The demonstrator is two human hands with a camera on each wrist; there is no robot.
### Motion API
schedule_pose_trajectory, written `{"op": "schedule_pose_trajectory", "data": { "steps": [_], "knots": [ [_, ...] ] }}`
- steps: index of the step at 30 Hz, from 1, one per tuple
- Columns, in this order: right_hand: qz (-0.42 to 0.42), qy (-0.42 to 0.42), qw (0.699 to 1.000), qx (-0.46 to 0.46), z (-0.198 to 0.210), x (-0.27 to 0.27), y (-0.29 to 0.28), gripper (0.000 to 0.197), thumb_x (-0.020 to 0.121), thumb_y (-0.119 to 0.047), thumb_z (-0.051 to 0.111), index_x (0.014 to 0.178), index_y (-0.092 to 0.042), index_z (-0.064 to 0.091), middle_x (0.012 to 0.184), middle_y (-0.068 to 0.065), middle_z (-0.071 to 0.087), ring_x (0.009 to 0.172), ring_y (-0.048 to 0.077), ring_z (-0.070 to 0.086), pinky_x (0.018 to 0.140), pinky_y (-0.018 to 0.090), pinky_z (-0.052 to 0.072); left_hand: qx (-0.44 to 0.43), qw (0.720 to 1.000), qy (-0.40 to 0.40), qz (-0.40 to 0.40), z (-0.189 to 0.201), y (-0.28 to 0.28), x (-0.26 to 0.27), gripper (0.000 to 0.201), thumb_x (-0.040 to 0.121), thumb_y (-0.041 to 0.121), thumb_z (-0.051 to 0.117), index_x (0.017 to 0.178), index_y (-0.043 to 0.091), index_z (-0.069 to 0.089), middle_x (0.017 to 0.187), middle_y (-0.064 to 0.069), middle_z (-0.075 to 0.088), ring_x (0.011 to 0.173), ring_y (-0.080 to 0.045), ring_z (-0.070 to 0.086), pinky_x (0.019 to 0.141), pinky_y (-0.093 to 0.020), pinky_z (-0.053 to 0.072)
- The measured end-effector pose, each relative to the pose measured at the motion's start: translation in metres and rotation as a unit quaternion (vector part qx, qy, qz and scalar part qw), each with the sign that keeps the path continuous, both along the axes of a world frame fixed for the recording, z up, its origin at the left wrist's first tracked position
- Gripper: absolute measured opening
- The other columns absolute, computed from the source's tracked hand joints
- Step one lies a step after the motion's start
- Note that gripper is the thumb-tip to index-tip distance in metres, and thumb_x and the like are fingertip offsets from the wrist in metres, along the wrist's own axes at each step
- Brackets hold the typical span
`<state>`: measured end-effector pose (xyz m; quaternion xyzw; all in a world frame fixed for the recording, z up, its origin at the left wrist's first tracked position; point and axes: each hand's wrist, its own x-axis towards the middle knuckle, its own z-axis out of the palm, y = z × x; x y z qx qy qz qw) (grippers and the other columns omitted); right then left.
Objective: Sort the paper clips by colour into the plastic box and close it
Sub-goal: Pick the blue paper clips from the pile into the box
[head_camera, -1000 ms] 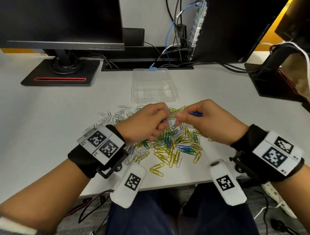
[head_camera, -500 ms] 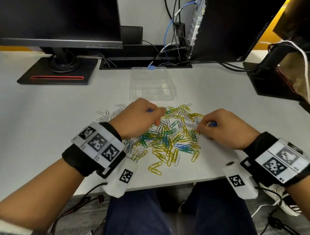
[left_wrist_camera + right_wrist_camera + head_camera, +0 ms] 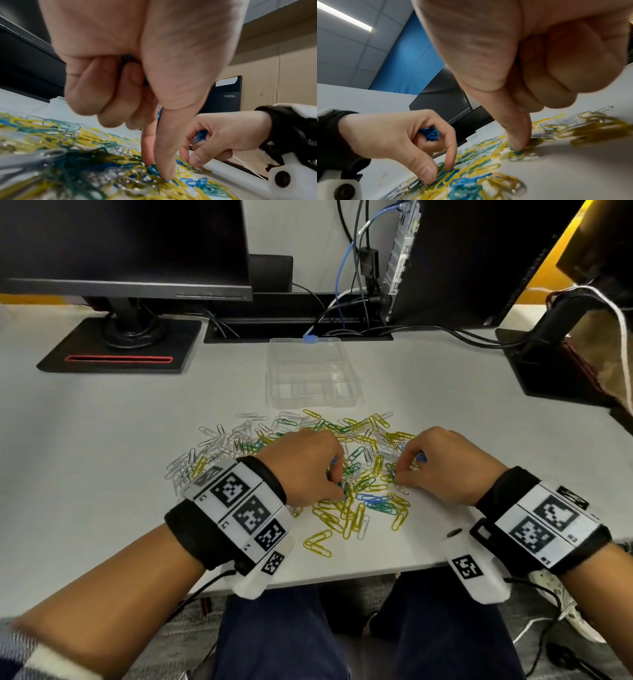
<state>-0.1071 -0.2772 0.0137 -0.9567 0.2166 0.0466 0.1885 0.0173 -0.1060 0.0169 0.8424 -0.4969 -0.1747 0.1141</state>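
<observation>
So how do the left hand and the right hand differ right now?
The left hand picks at the near middle of the paper clip pile; the right hand works its right edge. The left holds the bigger bunch of blue clips; the right's looks smaller. Both reach down with thumb and forefinger.

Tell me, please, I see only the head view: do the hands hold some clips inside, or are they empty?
Observer: The right wrist view shows the left hand holding a blue bunch under its curled fingers.
Operator: And the right hand?
Observer: In the left wrist view, the right hand also has blue clips tucked against its palm.
Operator: What is it reaching for?
Observer: Its thumb and forefinger pinch at a single blue clip in the pile.
</observation>
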Motion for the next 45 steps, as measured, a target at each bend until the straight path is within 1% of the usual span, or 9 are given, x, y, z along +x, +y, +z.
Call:
{"op": "schedule_pose_trajectory", "data": {
  "steps": [4,9,12,21,24,29,34,41,45],
  "knots": [
    [-0.008,-0.033,0.999,-0.011,-0.002,0.003,-0.003,0.017,0.090,-0.022,0.059,0.086,-0.013,0.073,0.093,0.001,0.063,0.092,0.020,0.059,0.073,0.025,0.040,-0.002,1.000,-0.013,0.000,-0.001,-0.002,0.002,0.012,0.081,0.033,0.071,0.084,0.022,0.071,0.073,0.009,0.057,0.072,-0.015,0.055,0.060,-0.023,0.037],
    [-0.015,-0.002,1.000,0.001,-0.003,0.016,0.000,0.020,0.081,-0.035,0.073,0.078,-0.016,0.072,0.088,0.003,0.064,0.088,0.020,0.056,0.072,0.030,0.043,-0.002,1.000,-0.016,0.011,-0.002,-0.007,-0.001,0.023,0.081,0.042,0.071,0.080,0.019,0.070,0.075,0.003,0.063,0.070,-0.016,0.055,0.052,-0.023,0.034],
    [-0.012,0.011,1.000,0.004,-0.003,0.021,0.001,0.013,0.079,-0.030,0.075,0.075,-0.018,0.072,0.085,0.001,0.065,0.089,0.020,0.056,0.072,0.027,0.041,0.013,1.000,-0.016,0.012,-0.004,-0.010,-0.002,0.029,0.077,0.047,0.075,0.082,0.019,0.071,0.077,0.003,0.063,0.073,-0.016,0.055,0.060,-0.024,0.038],
    [0.015,0.001,1.000,0.007,-0.002,0.020,-0.006,0.009,0.083,-0.025,0.071,0.082,-0.016,0.075,0.083,-0.006,0.061,0.083,0.014,0.055,0.067,0.022,0.038,0.027,1.000,0.010,0.011,-0.008,-0.010,0.009,0.010,0.081,0.023,0.070,0.082,0.014,0.069,0.081,-0.005,0.066,0.077,-0.024,0.062,0.068,-0.032,0.053],
    [0.016,0.007,1.000,0.017,-0.004,0.019,-0.009,0.010,0.084,-0.026,0.070,0.080,-0.017,0.074,0.082,-0.007,0.061,0.081,0.013,0.056,0.067,0.023,0.039,0.026,0.999,0.013,0.012,-0.007,-0.007,0.012,0.003,0.081,0.019,0.068,0.079,0.019,0.066,0.080,-0.001,0.063,0.078,-0.023,0.061,0.068,-0.030,0.051],
    [0.025,0.000,0.999,0.031,-0.003,0.017,-0.012,0.012,0.085,-0.022,0.066,0.074,-0.018,0.070,0.076,-0.011,0.059,0.073,0.008,0.054,0.058,0.015,0.036,0.012,1.000,-0.005,0.023,-0.005,-0.005,0.014,0.017,0.085,0.021,0.060,0.086,0.006,0.069,0.088,-0.012,0.067,0.080,-0.028,0.063,0.071,-0.038,0.054],
    [0.021,-0.005,0.999,0.030,-0.002,0.017,-0.011,0.012,0.084,-0.024,0.066,0.072,-0.021,0.067,0.077,-0.011,0.060,0.070,0.004,0.053,0.056,0.014,0.034,0.009,1.000,-0.009,0.026,-0.002,-0.006,0.015,0.017,0.085,0.022,0.063,0.084,0.007,0.069,0.085,-0.012,0.067,0.077,-0.028,0.063,0.065,-0.032,0.050],
    [-0.003,-0.008,0.999,0.052,0.003,0.018,-0.017,0.018,0.090,-0.027,0.057,0.083,-0.016,0.070,0.090,0.000,0.066,0.083,0.017,0.060,0.075,0.032,0.048,0.010,0.999,-0.014,0.039,0.006,-0.003,0.020,0.015,0.086,0.022,0.063,0.087,0.009,0.069,0.071,-0.004,0.055,0.064,-0.020,0.051,0.052,-0.023,0.035],
    [-0.008,-0.010,0.999,0.050,0.008,0.007,-0.023,0.015,0.089,-0.025,0.060,0.083,-0.017,0.071,0.083,-0.007,0.062,0.071,0.006,0.054,0.063,0.021,0.041,0.017,0.999,-0.011,0.039,0.003,-0.002,0.023,0.016,0.086,0.024,0.065,0.087,0.008,0.070,0.081,-0.009,0.063,0.070,-0.024,0.055,0.058,-0.024,0.039]
  ]
}}
